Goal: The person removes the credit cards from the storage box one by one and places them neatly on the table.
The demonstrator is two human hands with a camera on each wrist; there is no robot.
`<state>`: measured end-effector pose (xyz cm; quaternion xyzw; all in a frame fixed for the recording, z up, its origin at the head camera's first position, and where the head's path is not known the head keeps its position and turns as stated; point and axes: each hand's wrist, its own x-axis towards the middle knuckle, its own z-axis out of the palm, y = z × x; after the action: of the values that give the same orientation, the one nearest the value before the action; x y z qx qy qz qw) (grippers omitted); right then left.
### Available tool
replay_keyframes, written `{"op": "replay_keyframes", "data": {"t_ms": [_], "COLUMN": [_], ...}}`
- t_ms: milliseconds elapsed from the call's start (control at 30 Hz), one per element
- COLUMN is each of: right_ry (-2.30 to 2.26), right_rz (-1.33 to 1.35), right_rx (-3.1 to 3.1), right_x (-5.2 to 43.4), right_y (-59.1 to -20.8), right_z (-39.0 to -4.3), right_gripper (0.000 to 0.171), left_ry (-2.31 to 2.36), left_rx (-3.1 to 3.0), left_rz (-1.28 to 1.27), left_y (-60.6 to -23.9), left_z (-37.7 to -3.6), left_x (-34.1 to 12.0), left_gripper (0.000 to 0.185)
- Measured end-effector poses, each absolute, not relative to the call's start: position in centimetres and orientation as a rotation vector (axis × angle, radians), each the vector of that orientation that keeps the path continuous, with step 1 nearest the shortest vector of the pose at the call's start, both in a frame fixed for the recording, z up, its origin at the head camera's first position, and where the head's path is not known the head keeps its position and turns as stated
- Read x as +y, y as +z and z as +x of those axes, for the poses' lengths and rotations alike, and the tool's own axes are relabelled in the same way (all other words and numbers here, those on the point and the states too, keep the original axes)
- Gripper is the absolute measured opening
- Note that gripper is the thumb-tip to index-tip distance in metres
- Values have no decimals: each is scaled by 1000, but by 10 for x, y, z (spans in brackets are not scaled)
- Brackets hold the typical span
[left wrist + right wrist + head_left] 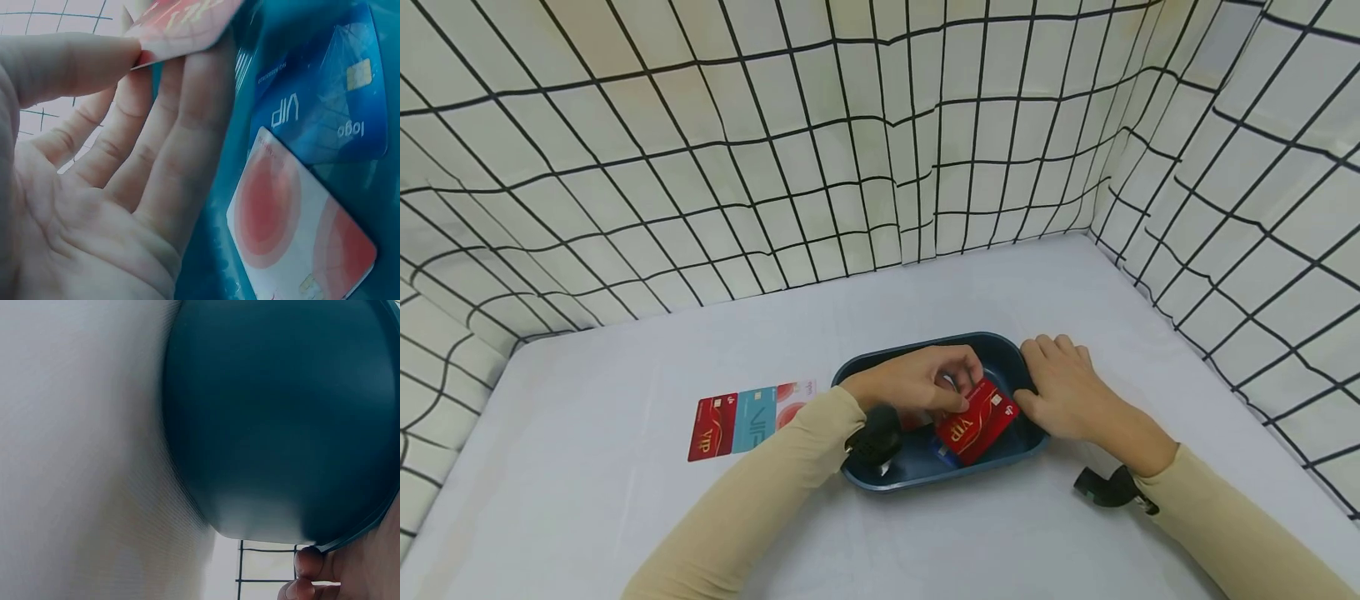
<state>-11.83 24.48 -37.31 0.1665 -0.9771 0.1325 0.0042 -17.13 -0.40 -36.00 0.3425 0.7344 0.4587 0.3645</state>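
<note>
My left hand is over the dark blue oval tray, pinching a red VIP card between thumb and fingers. The left wrist view shows the thumb on the near face of that card and fingers behind it. Below it in the tray lie a blue VIP card and a white card with pink circles, whose corner overlaps the blue one. My right hand holds the tray's right end by the rim; the right wrist view shows fingertips at that rim, beside the tray's outer wall.
Left of the tray, three cards lie in a row on the white tabletop: a red VIP card, a light blue VIP card and a pink-patterned card, partly behind my left sleeve. Black wire grid panels border the table.
</note>
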Motion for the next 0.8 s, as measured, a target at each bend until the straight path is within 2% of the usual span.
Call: {"op": "replay_keyframes", "data": {"t_ms": [800], "right_ry": [382], "right_rz": [515], "right_rx": [-3049], "right_x": [241], "right_y": [-372], "right_z": [-115], "right_gripper": [31], "left_ry": [1295], "left_rx": [1913], "left_rz": [810], "left_y": [-350], "left_z": [-156], "left_x": [-13], "left_gripper": [30]}}
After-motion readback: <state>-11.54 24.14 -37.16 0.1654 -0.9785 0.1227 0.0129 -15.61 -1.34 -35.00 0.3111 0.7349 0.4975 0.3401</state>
